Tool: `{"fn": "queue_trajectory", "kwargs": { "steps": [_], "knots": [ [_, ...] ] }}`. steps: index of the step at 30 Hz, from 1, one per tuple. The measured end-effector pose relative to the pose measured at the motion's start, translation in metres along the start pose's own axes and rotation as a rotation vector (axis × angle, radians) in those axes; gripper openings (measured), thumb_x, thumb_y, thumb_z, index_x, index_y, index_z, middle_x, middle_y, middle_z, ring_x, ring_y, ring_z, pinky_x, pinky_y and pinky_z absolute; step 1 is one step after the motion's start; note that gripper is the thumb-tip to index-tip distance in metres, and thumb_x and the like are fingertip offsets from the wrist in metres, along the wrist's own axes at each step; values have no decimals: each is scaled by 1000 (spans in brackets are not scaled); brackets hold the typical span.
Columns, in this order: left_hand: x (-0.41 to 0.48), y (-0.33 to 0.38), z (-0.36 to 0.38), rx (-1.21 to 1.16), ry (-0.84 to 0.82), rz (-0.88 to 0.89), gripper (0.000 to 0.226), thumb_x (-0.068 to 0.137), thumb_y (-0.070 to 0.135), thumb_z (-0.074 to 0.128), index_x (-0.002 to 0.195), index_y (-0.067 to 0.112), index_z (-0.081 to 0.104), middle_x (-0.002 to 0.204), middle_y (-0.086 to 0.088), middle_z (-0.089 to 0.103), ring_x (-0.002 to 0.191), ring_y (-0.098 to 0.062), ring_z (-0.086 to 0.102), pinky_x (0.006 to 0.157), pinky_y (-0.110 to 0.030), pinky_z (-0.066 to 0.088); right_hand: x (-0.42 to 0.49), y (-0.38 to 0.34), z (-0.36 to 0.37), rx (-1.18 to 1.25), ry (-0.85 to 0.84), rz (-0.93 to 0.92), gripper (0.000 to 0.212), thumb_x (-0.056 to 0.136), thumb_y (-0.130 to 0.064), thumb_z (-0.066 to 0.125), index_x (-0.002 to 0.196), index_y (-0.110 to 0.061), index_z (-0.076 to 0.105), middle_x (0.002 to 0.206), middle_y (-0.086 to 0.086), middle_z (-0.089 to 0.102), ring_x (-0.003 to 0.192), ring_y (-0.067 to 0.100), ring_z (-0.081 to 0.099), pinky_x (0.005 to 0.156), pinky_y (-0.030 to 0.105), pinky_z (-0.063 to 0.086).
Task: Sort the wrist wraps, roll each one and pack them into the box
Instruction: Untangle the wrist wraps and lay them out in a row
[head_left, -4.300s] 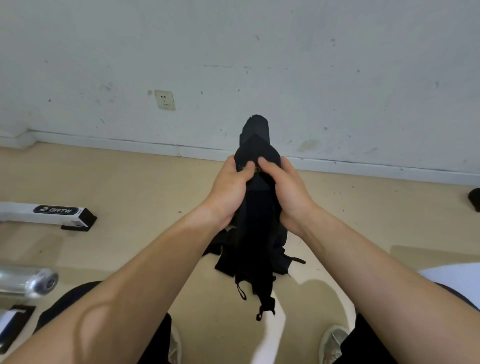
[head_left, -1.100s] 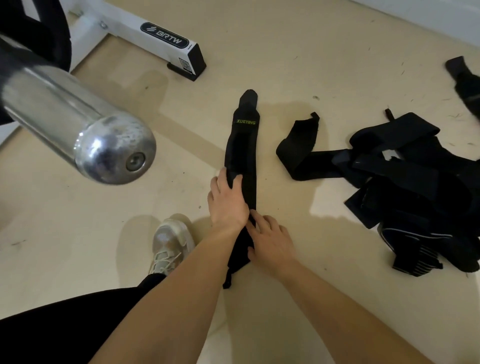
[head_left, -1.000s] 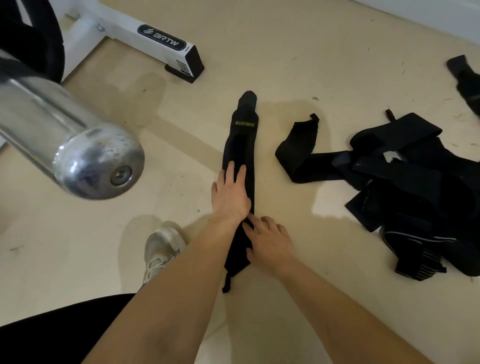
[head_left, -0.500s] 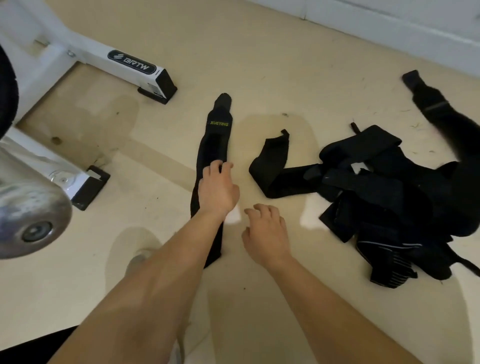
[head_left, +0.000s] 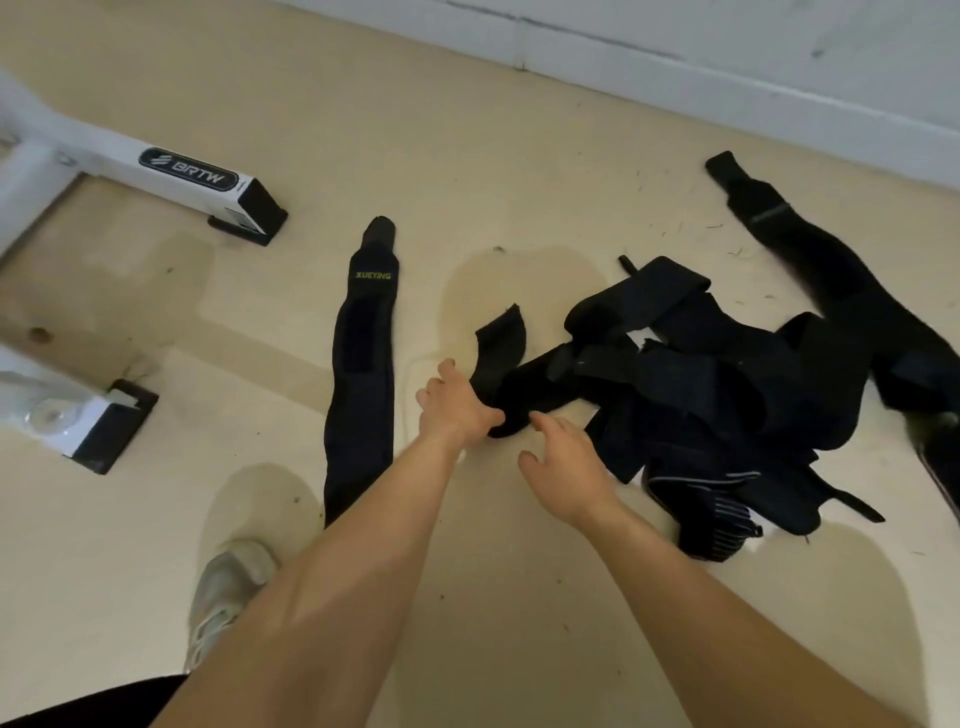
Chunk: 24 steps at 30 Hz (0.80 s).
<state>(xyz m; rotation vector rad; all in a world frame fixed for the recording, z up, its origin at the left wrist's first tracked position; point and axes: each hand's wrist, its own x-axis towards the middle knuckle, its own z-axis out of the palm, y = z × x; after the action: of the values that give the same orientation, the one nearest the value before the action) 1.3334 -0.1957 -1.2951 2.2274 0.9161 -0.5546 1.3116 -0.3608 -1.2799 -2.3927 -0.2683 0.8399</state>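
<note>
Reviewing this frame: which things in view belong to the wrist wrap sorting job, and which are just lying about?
Job in hand:
XUEYING wrap, laid flat
tangled pile of wraps
pile-edge wrap, gripped by the left hand
right hand, open beside it
long wrap, far right

Lying about:
white BRTW frame
shoe

No box is in view.

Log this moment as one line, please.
left hand: grips folded wrap | right hand: open beside it | XUEYING wrap: flat on floor
</note>
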Motion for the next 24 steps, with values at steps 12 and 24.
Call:
{"fn": "queue_trajectory", "kwargs": {
  "steps": [12, 24],
  "knots": [
    [-67, 6, -52, -673, -45, -68, 31, 103, 37, 53, 122, 14, 60, 117, -11, 69, 99, -26, 68, 71, -32, 51, -20, -29, -27, -72, 142, -194, 15, 102, -23, 56, 116, -28, 60, 104, -6, 69, 98, 18, 65, 97, 43, 50],
    [-160, 21, -106, -649, -488, 180, 81, 94, 80, 36, 136, 18, 67, 129, -3, 73, 128, -22, 64, 116, -40, 36, -74, -101, -147, 1115, 275, 153, 20, 101, -16, 62, 121, -15, 57, 111, 4, 68, 97, 21, 68, 68, 31, 59]
  ]
}}
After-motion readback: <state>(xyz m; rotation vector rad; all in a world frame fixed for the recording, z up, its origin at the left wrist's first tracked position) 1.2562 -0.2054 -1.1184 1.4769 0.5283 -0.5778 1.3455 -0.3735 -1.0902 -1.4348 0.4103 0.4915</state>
